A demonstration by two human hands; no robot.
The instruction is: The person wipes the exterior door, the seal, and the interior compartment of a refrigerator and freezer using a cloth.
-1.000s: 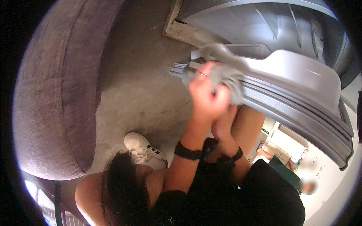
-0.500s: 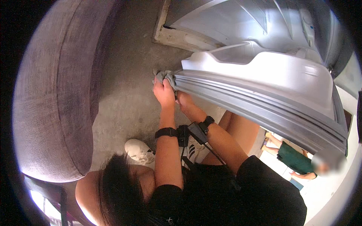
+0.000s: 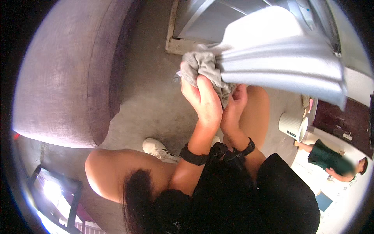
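A crumpled grey cloth (image 3: 204,66) is bunched at the end of a silvery-white, ridged door (image 3: 280,66) that looks like a refrigerator's. My left hand (image 3: 200,95) is wrapped round the cloth, thumb on top, pressing it against the door's near corner. Just right of it, my right hand (image 3: 235,101) pinches the lower part of the same cloth below the door's edge; some of its fingers are hidden. The door is smeared by motion. Black straps circle both my wrists.
A purple-grey upholstered sofa (image 3: 66,78) stands on the left. Beyond the door is a pale cabinet base (image 3: 181,46) on the grey floor (image 3: 148,101). At right are a white bin (image 3: 290,125) and another person in a dark green top (image 3: 329,158).
The door has swung toward me and looks larger and blurred. Both hands have moved right with the cloth, which now shows more fully. The bin has come into view.
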